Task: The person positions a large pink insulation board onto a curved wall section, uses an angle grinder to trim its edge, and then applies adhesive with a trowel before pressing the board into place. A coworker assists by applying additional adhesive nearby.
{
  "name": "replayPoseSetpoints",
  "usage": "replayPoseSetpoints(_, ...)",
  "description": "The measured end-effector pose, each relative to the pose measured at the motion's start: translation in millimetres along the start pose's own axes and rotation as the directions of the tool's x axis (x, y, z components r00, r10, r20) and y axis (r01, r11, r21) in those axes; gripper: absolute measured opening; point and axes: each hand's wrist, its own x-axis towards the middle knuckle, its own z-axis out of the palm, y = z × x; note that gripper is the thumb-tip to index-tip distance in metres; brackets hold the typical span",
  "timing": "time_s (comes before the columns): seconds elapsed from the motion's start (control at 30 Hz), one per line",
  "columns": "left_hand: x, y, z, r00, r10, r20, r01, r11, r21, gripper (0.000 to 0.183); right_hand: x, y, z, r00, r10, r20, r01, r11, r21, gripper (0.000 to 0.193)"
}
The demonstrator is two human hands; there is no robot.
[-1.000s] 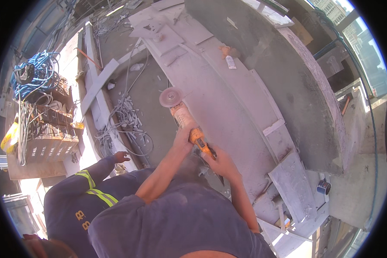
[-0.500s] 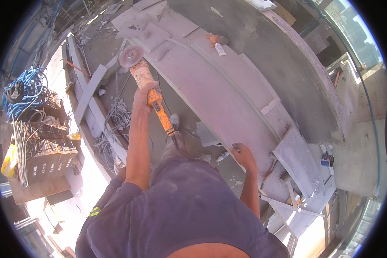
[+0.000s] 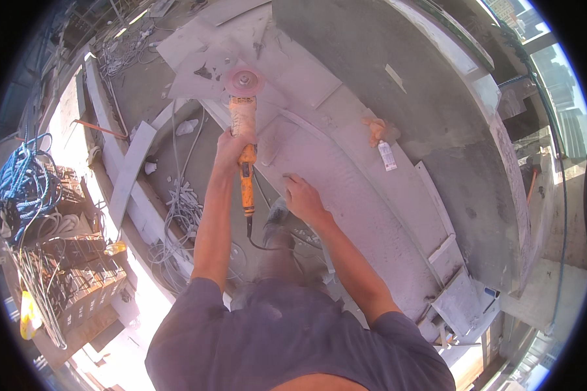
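My left hand is wrapped around the body of an orange angle grinder, whose round disc points away from me over the dusty boards. A dark cord hangs from the near end of the grinder's handle. My right hand is by the near edge of a long, curved, dust-covered board, to the right of the grinder handle. Its fingers are curled together; a small dark bit shows at the fingertips, too small to name. Whether the disc is spinning cannot be told.
A white bottle and an orange-brown crumpled thing lie on the board's far side. Beyond curves a grey surface. At left are tangled cables, a loose plank, blue rope and stacked weights.
My right hand has come forward and left, from low beside the board to near the grinder handle. The grinder in my left hand has swung rightward, its disc now over the boards.
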Motion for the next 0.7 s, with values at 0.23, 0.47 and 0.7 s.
replayPoseSetpoints(0.23, 117.4, 14.0, 12.6, 0.998, -0.053, 0.044, 0.052, 0.999, 0.004, 0.045, 125.3, 11.5, 33.0, 0.961, -0.239, 0.141, 0.272, 0.913, -0.306, 0.050)
replayPoseSetpoints(0.47, 222.3, 9.1, 40.3, 0.989, -0.061, 0.138, 0.066, 0.997, -0.033, 0.038, 105.7, 33.8, 7.7, 0.949, -0.297, -0.105, 0.281, 0.948, -0.148, 0.024)
replayPoseSetpoints(0.7, 276.7, -6.0, 53.2, 0.999, -0.038, -0.014, 0.039, 0.989, 0.140, 0.056, 12.7, -23.4, -168.4, 0.822, 0.027, -0.569, -0.027, 1.000, 0.008, 0.026)
